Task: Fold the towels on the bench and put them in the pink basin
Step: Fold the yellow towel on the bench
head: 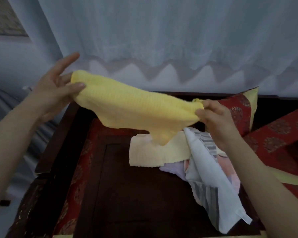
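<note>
A person is holding a yellow towel [127, 109] stretched in the air between 2 hands above a dark wooden worktop [136, 194]. The left hand [57, 88] is pinching the towel's upper left end between thumb and fingers, with the index finger pointing up and away from the cloth. The right hand [212, 114] is gripping the lower right corner, fingers closed tightly around it. The towel is slanting down from left to right, and its middle is sagging, with 1 corner hanging down toward the pile beneath.

On the worktop, under that hanging corner, a pale yellow towel [153, 155] is lying flat. Just beside it to the right, a white cloth [206, 170] is lying crumpled over a grey striped towel [208, 141], and a lilac towel [172, 169] is peeking out from under them. Red patterned cushions [273, 140] are sitting at the right, touching the edge of the pile. A pale curtain [162, 40] is hanging behind the worktop. The pink basin is not showing in this view.
</note>
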The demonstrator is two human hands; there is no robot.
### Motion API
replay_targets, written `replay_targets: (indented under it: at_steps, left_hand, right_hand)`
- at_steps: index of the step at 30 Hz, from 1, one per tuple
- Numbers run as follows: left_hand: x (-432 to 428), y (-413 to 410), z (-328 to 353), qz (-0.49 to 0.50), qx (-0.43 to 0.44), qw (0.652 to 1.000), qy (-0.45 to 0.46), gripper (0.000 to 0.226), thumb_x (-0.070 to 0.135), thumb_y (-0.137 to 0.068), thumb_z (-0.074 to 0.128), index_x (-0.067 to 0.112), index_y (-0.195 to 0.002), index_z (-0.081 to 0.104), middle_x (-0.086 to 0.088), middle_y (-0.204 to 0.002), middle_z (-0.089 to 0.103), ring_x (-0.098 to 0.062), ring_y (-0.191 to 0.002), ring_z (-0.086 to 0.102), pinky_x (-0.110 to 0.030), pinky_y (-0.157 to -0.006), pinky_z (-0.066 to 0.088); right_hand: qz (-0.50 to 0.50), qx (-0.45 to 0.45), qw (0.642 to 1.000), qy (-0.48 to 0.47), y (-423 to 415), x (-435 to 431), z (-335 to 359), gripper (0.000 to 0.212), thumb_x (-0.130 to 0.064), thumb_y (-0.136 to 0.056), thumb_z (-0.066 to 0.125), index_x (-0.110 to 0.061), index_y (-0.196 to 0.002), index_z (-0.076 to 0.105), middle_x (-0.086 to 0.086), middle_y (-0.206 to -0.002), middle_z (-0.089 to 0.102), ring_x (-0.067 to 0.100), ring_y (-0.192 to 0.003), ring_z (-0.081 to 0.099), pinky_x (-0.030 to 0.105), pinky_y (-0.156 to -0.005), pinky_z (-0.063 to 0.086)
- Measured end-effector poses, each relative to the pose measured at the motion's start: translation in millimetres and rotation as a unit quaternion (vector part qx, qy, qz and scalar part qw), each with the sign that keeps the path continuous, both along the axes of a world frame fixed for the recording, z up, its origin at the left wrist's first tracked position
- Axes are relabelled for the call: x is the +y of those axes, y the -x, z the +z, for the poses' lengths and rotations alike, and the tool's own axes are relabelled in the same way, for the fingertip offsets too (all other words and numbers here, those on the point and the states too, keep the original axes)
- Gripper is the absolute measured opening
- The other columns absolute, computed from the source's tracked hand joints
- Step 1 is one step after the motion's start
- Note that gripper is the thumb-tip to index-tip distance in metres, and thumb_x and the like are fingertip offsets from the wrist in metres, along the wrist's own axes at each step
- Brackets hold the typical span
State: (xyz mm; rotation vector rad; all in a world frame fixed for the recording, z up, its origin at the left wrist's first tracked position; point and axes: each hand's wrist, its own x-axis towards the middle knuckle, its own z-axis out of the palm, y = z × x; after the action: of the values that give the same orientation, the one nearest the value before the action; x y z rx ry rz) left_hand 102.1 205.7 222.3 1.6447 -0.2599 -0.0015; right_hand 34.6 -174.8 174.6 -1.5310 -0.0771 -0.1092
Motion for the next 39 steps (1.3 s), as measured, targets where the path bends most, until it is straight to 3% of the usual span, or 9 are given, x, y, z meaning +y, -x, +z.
replay_targets:
  at_steps: [4, 8, 11, 16, 21, 24, 28, 33, 39]
  left_hand:
    - [9, 72, -73, -0.047, 0.094, 0.993, -0.049, 0.069, -0.008, -0.067, 0.062, 0.039, -0.117, 0.064, 0.002, -0.096, 0.076, -0.005, -0.087, 0.069, -0.017, -0.08, 0.055]
    - [13, 143, -172, -0.058, 0.224, 0.963, -0.138, 0.052, 0.043, -0.046, 0.089, 0.026, -0.093, 0.077, -0.002, -0.094, 0.077, -0.008, -0.084, 0.071, -0.011, -0.076, 0.053]
    - [16, 167, -244, -0.126, 0.261, 0.924, -0.248, 0.025, 0.03, -0.066, 0.083, 0.042, -0.086, 0.076, 0.016, -0.097, 0.075, -0.006, -0.097, 0.069, -0.007, -0.082, 0.049]
    - [18, 123, -276, -0.309, 0.266, 0.811, -0.419, 0.035, 0.035, -0.082, 0.068, 0.058, -0.105, 0.055, 0.032, -0.114, 0.06, 0.013, -0.103, 0.056, -0.003, -0.087, 0.042]
    - [-28, 2, -298, -0.131, 0.093, 0.886, -0.436, 0.033, 0.016, -0.091, 0.057, 0.024, -0.123, 0.061, 0.004, -0.126, 0.063, -0.013, -0.119, 0.056, -0.03, -0.102, 0.044]
    - [-60, -58, -323, -0.102, 0.061, 0.849, -0.515, 0.047, 0.012, -0.096, 0.046, 0.016, -0.142, 0.039, -0.008, -0.144, 0.044, -0.025, -0.133, 0.038, -0.036, -0.11, 0.033]
    - [-70, -85, -345, -0.138, 0.096, 0.792, -0.586, 0.059, 0.02, -0.095, 0.047, 0.025, -0.148, 0.023, -0.004, -0.149, 0.031, -0.027, -0.134, 0.029, -0.048, -0.106, 0.037]
    - [-73, -98, -348, -0.083, 0.108, 0.798, -0.586, 0.078, 0.031, -0.084, 0.064, 0.029, -0.147, 0.02, -0.002, -0.134, 0.043, -0.025, -0.126, 0.037, -0.057, -0.1, 0.037]
    - [-64, -107, -336, -0.057, 0.088, 0.83, -0.548, 0.022, 0.029, -0.081, 0.066, 0.022, -0.101, 0.062, 0.002, -0.096, 0.051, -0.024, -0.11, 0.046, -0.044, -0.09, 0.041]
  right_hand:
    - [0.09, 0.024, 0.981, 0.17, 61, -11, -55, 0.021, 0.003, -0.076, 0.072, -0.011, -0.071, 0.057, 0.004, -0.078, 0.055, 0.023, -0.074, 0.052, 0.028, -0.074, 0.044]
    - [0.127, 0.111, 0.936, 0.308, 114, -12, -143, 0.033, -0.015, -0.064, 0.079, -0.031, -0.062, 0.05, -0.016, -0.068, 0.051, 0.002, -0.066, 0.048, 0.017, -0.062, 0.035]
    - [0.141, 0.183, 0.892, 0.388, 143, -11, -215, 0.027, -0.036, -0.06, 0.075, -0.042, -0.058, 0.049, -0.022, -0.067, 0.054, -0.005, -0.063, 0.049, 0.01, -0.059, 0.033]
    - [0.196, 0.296, 0.789, 0.502, 110, -3, -244, 0.021, -0.053, -0.067, 0.066, -0.037, -0.064, 0.052, -0.016, -0.076, 0.055, 0.001, -0.076, 0.053, 0.018, -0.069, 0.042]
    - [0.04, 0.171, 0.84, 0.513, -20, 14, -236, 0.017, -0.027, -0.085, 0.063, -0.016, -0.096, 0.071, 0.0, -0.099, 0.068, 0.017, -0.092, 0.06, 0.032, -0.082, 0.048]
    - [0.013, 0.149, 0.823, 0.548, -90, 23, -251, 0.031, -0.023, -0.087, 0.058, -0.018, -0.117, 0.063, 0.004, -0.119, 0.062, 0.023, -0.114, 0.053, 0.036, -0.093, 0.045]
    - [0.043, 0.167, 0.73, 0.662, -127, 30, -271, 0.045, -0.023, -0.09, 0.051, -0.019, -0.135, 0.044, 0.005, -0.141, 0.043, 0.026, -0.13, 0.037, 0.044, -0.098, 0.039]
    - [0.017, 0.171, 0.692, 0.701, -135, 29, -287, 0.055, -0.02, -0.085, 0.054, -0.018, -0.138, 0.039, 0.004, -0.136, 0.046, 0.025, -0.127, 0.04, 0.044, -0.098, 0.037]
    - [-0.004, 0.097, 0.731, 0.675, -131, 30, -282, 0.019, -0.01, -0.082, 0.053, -0.017, -0.1, 0.057, 0.006, -0.112, 0.057, 0.028, -0.099, 0.057, 0.035, -0.078, 0.041]
